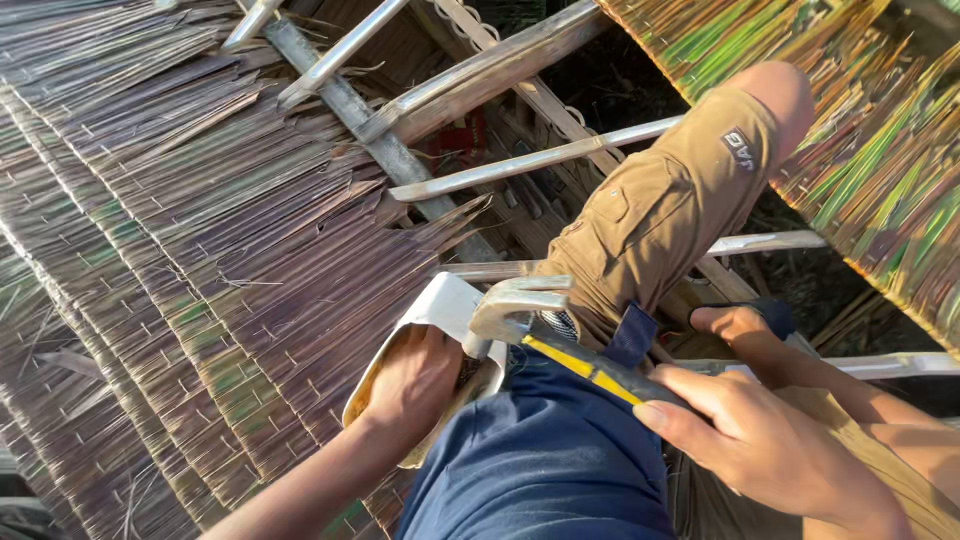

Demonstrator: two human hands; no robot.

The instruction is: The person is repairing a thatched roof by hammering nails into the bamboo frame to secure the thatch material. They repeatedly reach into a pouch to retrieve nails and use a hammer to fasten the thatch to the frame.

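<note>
The right hand (760, 440) grips the black-and-yellow handle of a hammer (545, 325), fingers clenched round the shaft. The hammer's long axis runs up and to the left from that hand, ending in the steel claw head, which sits just above the mouth of a pale cloth bag (440, 310). The left hand (415, 385) is plunged into that bag, fingers hidden inside, so whether it is grasping anything in there I cannot tell (only the back of the hand and wrist show). The head of the hammer lies nearer the left hand than the right, almost touching the bag's rim beside it.

The bag rests at the person's lap, against dark blue cloth, at the edge of a thatch roof (200, 250) of dried leaves that slopes away to the left. Ahead, a knee in brown cargo trousers (670, 200) rises over bare poles (540, 155) of the roof frame, with open gaps between them. More thatch, greener, lies at upper right, well apart.
</note>
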